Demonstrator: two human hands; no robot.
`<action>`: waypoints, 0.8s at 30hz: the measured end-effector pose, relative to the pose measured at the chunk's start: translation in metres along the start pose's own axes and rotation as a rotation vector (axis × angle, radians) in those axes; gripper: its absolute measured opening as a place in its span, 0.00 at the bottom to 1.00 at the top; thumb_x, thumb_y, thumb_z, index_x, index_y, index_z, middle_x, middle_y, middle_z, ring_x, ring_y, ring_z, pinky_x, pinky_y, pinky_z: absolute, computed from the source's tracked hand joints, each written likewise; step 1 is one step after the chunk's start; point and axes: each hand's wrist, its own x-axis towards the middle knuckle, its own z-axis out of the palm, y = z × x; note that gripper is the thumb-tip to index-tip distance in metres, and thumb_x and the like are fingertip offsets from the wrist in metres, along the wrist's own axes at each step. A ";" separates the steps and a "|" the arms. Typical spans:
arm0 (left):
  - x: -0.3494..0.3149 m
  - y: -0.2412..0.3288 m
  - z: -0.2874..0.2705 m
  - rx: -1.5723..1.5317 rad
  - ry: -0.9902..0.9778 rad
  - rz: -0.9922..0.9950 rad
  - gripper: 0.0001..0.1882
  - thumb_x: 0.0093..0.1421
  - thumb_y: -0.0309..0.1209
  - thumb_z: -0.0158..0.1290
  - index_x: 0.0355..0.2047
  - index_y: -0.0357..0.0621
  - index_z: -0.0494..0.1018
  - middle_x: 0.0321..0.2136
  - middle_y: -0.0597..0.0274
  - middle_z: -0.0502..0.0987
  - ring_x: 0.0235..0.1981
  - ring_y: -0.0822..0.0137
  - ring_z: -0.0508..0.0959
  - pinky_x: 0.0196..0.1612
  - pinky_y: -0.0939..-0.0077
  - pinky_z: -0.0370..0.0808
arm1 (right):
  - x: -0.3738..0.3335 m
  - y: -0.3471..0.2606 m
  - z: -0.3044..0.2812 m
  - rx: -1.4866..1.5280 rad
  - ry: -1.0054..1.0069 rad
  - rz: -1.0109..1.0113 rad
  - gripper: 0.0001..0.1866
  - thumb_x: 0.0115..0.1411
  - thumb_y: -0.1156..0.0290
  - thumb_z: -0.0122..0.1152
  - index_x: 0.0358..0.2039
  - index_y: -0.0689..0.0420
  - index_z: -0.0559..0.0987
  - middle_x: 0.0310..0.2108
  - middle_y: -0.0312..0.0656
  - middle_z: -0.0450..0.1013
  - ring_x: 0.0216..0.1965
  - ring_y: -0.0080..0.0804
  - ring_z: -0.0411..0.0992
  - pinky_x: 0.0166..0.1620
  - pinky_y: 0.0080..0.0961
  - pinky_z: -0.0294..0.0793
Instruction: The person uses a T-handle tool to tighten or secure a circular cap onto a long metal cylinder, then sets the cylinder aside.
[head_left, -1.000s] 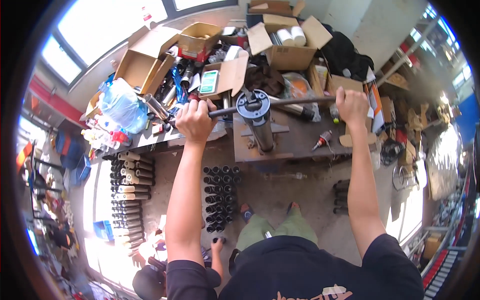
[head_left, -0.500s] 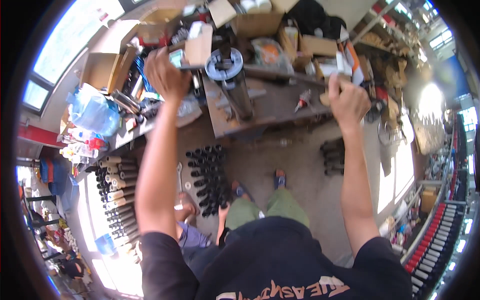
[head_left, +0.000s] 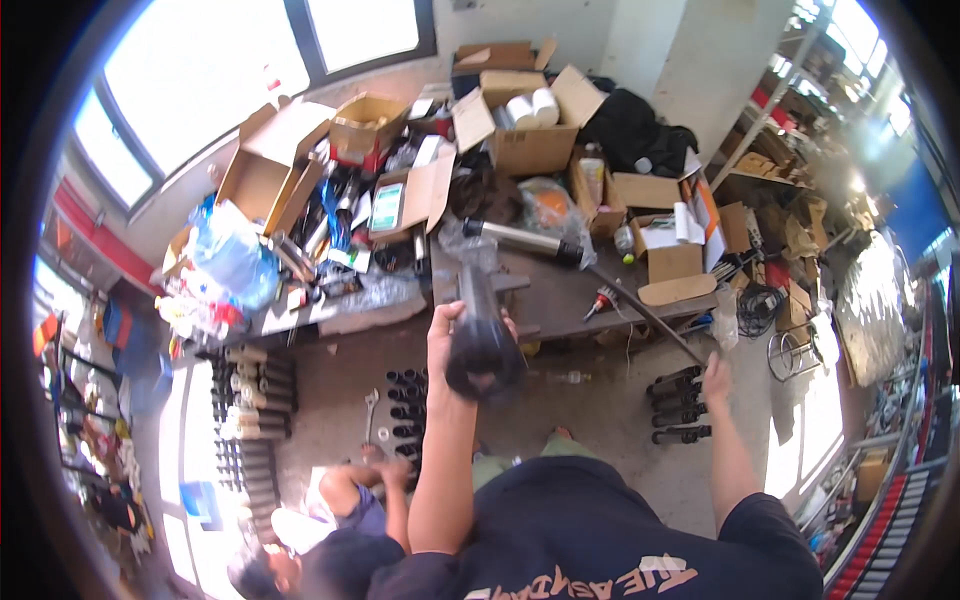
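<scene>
While the left hand (head_left: 447, 325) wrapped its fingers shut around a dark cylindrical tube (head_left: 482, 335), that tube stood lifted off the counter (head_left: 560, 290), its round end facing the camera and its far end just above the counter's near edge. The right hand (head_left: 715, 372) closed its fingers on the lower end of a long metal bar (head_left: 645, 312), which ran up and back across the counter toward a silvery cylinder (head_left: 520, 240) lying there.

Judged from this, the tube looked heavy for 1 hand, so a firm grip near its middle and a steady wrist would serve best, with the bar kept clear of the small red-handled tool (head_left: 600, 299) on the counter.

Behind the counter, an open cardboard box (head_left: 530, 135) held 2 white rolls (head_left: 530, 108). Another open box (head_left: 368, 128) to its left showed nothing I could make out inside, and a smaller one (head_left: 668, 250) to the right held white paper. On the floor, a cluster of black tubes (head_left: 408, 405) stood upright by the left arm, more dark tubes (head_left: 678, 405) lay near the right hand, and pale-capped ones (head_left: 250, 400) lay in rows further left. A second person (head_left: 330, 530) crouched on the floor below them.
</scene>
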 end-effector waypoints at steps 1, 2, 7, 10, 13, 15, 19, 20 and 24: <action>-0.017 -0.012 -0.002 0.227 -0.133 0.102 0.34 0.56 0.40 0.53 0.55 0.25 0.61 0.45 0.43 0.71 0.38 0.53 0.75 0.43 0.60 0.79 | -0.044 -0.008 -0.002 0.125 -0.256 0.082 0.32 0.70 0.45 0.46 0.19 0.59 0.75 0.19 0.48 0.72 0.28 0.49 0.73 0.37 0.45 0.71; -0.025 -0.020 -0.002 0.283 -0.219 0.114 0.35 0.56 0.40 0.53 0.57 0.25 0.61 0.46 0.43 0.71 0.37 0.55 0.76 0.41 0.63 0.81 | -0.084 -0.017 -0.008 0.236 -0.515 0.182 0.38 0.70 0.39 0.43 0.14 0.58 0.74 0.15 0.45 0.70 0.25 0.47 0.72 0.36 0.45 0.70; -0.024 -0.050 0.019 0.584 -0.413 0.372 0.39 0.65 0.55 0.49 0.62 0.33 0.59 0.49 0.48 0.71 0.37 0.59 0.78 0.37 0.68 0.82 | -0.184 -0.111 0.047 0.309 -0.917 0.428 0.45 0.61 0.26 0.45 0.11 0.61 0.74 0.14 0.38 0.70 0.20 0.34 0.70 0.29 0.36 0.66; -0.021 -0.063 0.031 0.677 -0.442 0.477 0.40 0.63 0.57 0.51 0.61 0.33 0.61 0.49 0.51 0.71 0.35 0.61 0.78 0.36 0.68 0.81 | -0.174 -0.187 0.065 0.360 -1.050 0.502 0.47 0.59 0.25 0.45 0.26 0.66 0.81 0.29 0.56 0.79 0.39 0.50 0.79 0.44 0.42 0.73; -0.011 -0.071 0.040 0.755 -0.381 0.509 0.42 0.58 0.58 0.56 0.58 0.31 0.64 0.47 0.51 0.73 0.35 0.61 0.79 0.34 0.68 0.82 | -0.156 -0.217 0.114 0.528 -1.135 0.515 0.40 0.58 0.32 0.56 0.28 0.66 0.82 0.29 0.51 0.79 0.34 0.41 0.77 0.40 0.39 0.72; -0.009 -0.076 0.049 0.789 -0.377 0.543 0.41 0.57 0.56 0.57 0.57 0.31 0.64 0.46 0.49 0.74 0.34 0.60 0.80 0.33 0.67 0.82 | -0.142 -0.226 0.142 0.737 -1.111 0.478 0.29 0.61 0.40 0.60 0.21 0.55 0.76 0.18 0.34 0.69 0.19 0.25 0.66 0.23 0.27 0.61; -0.008 -0.082 0.046 0.672 -0.406 0.482 0.40 0.57 0.55 0.57 0.56 0.32 0.65 0.44 0.49 0.73 0.32 0.59 0.79 0.32 0.67 0.81 | -0.110 -0.248 0.150 0.996 -1.285 0.723 0.20 0.64 0.48 0.60 0.27 0.51 0.75 0.20 0.32 0.68 0.17 0.22 0.63 0.20 0.22 0.58; -0.008 -0.087 0.043 0.585 -0.414 0.425 0.40 0.56 0.56 0.57 0.56 0.34 0.65 0.44 0.49 0.72 0.30 0.60 0.77 0.31 0.68 0.77 | -0.108 -0.246 0.149 1.003 -1.295 0.801 0.19 0.64 0.48 0.60 0.27 0.51 0.74 0.21 0.32 0.69 0.17 0.22 0.63 0.19 0.22 0.58; 0.004 -0.088 0.024 0.231 -0.658 0.299 0.36 0.61 0.55 0.52 0.57 0.36 0.65 0.45 0.51 0.70 0.32 0.64 0.72 0.33 0.71 0.70 | -0.118 -0.240 0.144 1.073 -1.229 0.754 0.19 0.64 0.50 0.60 0.33 0.56 0.78 0.22 0.32 0.70 0.21 0.23 0.65 0.24 0.24 0.61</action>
